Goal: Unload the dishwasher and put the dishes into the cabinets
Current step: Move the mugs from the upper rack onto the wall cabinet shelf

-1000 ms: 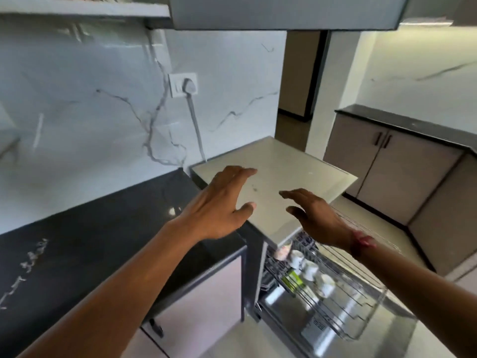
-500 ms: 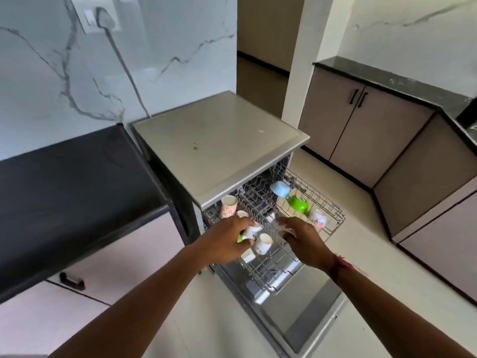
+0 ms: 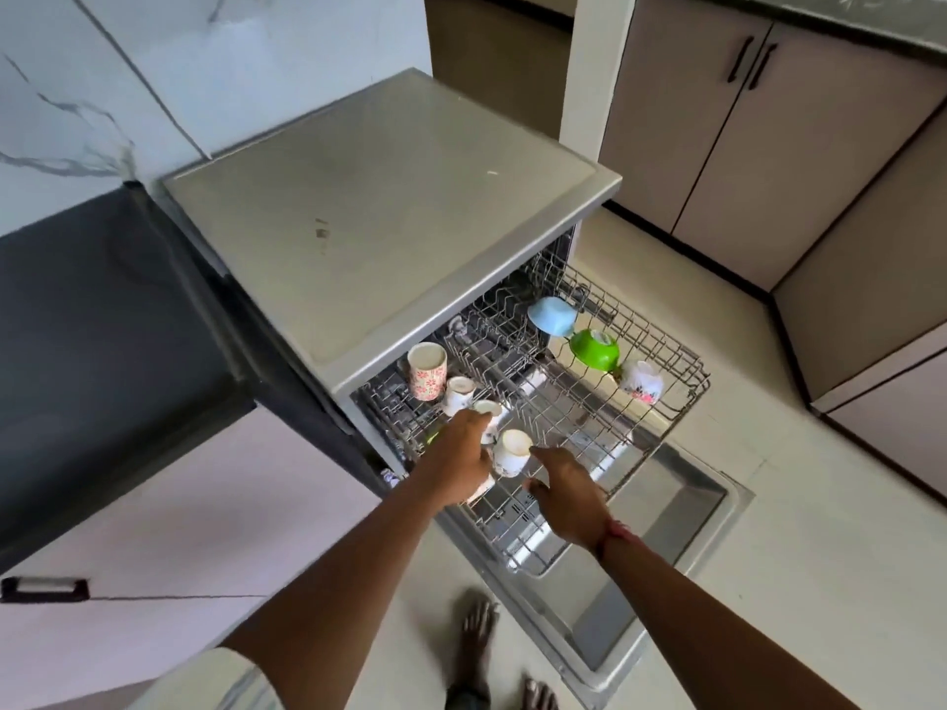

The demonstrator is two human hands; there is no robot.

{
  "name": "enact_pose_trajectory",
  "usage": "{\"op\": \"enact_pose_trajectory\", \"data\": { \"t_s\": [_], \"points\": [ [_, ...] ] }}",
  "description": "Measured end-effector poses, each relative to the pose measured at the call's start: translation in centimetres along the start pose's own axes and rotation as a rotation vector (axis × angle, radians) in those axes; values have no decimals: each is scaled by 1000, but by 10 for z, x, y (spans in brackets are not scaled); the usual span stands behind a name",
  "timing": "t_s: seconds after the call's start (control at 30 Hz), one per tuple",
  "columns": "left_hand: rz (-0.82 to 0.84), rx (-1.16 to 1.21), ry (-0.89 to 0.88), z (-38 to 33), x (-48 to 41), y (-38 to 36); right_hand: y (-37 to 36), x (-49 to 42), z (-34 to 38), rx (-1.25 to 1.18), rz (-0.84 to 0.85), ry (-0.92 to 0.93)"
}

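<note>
The dishwasher's wire rack (image 3: 666,402) is pulled out over the open door. At its left end stand a pink-flowered cup (image 3: 426,371) and three small white cups. My left hand (image 3: 456,463) is closed around the middle white cup (image 3: 491,413). My right hand (image 3: 566,497) is spread open just right of the nearest white cup (image 3: 510,452), its forefinger at the cup's rim. The third white cup (image 3: 457,395) stands beside the flowered one. At the rack's right end lie a blue bowl (image 3: 552,316), a green bowl (image 3: 594,348) and a white flowered cup (image 3: 640,382).
The open dishwasher door (image 3: 681,545) juts over the floor before my bare feet (image 3: 476,638). The steel dishwasher top (image 3: 384,207) adjoins a black counter (image 3: 102,310) with a drawer handle (image 3: 43,589) below. Beige base cabinets (image 3: 768,146) line the right wall.
My view tilted down from the wall to the rack. Both hands dropped from above the dishwasher top to the white cups, and the left closed on one.
</note>
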State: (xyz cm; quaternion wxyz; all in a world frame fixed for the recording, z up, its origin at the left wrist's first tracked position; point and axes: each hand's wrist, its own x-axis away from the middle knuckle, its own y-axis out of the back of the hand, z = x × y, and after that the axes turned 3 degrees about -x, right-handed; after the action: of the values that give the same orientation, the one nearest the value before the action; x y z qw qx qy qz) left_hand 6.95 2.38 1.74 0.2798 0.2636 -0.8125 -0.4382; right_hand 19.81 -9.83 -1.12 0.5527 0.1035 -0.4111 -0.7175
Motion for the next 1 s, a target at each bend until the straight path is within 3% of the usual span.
{"op": "enact_pose_trajectory", "data": {
  "t_s": [0.47,0.73,1.0],
  "points": [
    [62,-115,48,84,-119,-101,-86,-115,-56,25,-19,-190],
    [-5,-113,23,96,-141,-121,-103,-127,-67,-40,-46,-203],
    [-88,-29,147,94,-151,-142,-113,-131,-72,-116,-160,-194]
  ]
}}
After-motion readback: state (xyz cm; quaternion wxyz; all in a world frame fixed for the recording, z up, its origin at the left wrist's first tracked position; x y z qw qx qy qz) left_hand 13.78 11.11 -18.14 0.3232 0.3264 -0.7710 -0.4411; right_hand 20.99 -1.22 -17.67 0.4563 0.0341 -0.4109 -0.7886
